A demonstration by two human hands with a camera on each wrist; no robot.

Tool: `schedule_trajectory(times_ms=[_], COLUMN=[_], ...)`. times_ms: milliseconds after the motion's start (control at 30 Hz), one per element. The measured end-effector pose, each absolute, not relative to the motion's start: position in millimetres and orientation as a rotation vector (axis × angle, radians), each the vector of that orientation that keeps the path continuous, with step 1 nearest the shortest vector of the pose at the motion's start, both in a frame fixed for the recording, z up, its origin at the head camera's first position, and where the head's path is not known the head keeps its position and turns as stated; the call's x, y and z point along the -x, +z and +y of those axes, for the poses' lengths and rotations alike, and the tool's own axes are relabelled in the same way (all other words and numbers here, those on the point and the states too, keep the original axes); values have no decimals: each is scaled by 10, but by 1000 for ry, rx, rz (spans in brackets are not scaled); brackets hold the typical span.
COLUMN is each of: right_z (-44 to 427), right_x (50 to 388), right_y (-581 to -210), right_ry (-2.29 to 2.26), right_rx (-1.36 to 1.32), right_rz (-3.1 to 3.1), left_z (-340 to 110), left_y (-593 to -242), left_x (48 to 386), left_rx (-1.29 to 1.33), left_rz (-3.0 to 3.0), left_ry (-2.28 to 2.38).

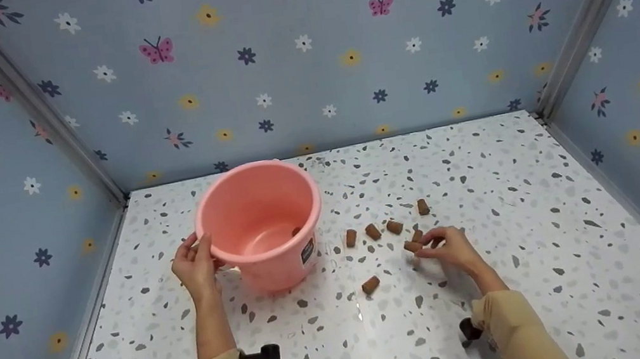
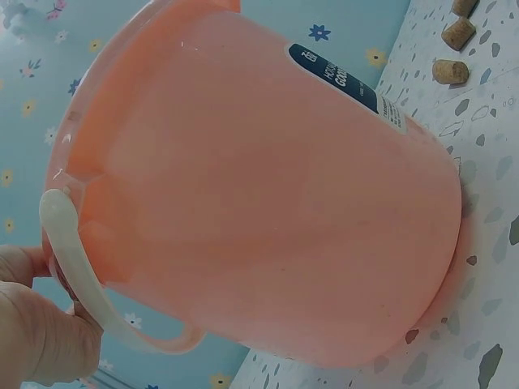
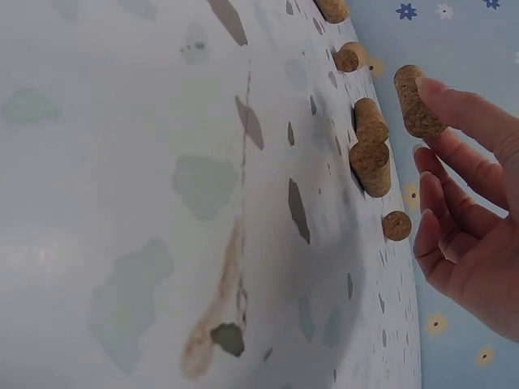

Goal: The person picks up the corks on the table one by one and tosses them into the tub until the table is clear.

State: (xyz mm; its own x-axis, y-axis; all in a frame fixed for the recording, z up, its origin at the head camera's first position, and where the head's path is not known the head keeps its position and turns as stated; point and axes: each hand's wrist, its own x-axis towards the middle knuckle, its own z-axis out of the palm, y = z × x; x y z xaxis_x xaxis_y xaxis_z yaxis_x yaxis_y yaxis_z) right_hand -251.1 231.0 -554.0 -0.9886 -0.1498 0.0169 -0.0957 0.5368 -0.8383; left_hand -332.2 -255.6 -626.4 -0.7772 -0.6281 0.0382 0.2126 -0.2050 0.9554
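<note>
A pink bucket (image 1: 283, 269) stands on the speckled table, its mouth tipped a little toward me. My left hand (image 1: 195, 266) grips the left side of its rim; the left wrist view shows the thumb side of that hand (image 2: 49, 332) by the white handle (image 2: 85, 263). Part of a brown cork (image 1: 296, 231) shows inside the bucket. Right of the bucket, my right hand (image 1: 450, 249) pinches a cork (image 3: 418, 104) between thumb and index finger, lifted just off the table. Near it lie other corks, two of them touching (image 3: 371, 121) in the right wrist view.
Several loose corks lie between the bucket and my right hand, among them one cork (image 1: 370, 285) nearer me and another cork (image 1: 422, 207) farther back. A flowered blue wall (image 1: 304, 79) closes the back, with similar panels on both sides.
</note>
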Motion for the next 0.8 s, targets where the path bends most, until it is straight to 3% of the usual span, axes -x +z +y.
schedule_trajectory(times_ms=[300, 567, 800], right_z=[2165, 1893, 1808], right_x=[2533, 2385, 2584], right_y=[-5395, -4966, -5101], right_ry=[-1546, -1647, -1650], right_rx=[309, 405, 513], right_rz=[2712, 2727, 2757], left_z=[-2562, -2542, -2549], left_y=[-6295, -6287, -6279], left_x=[3347, 3333, 3321], left_rx=[-506, -526, -523], left_rz=[-1516, -1546, -1524], left_ry=[-1998, -1986, -2005])
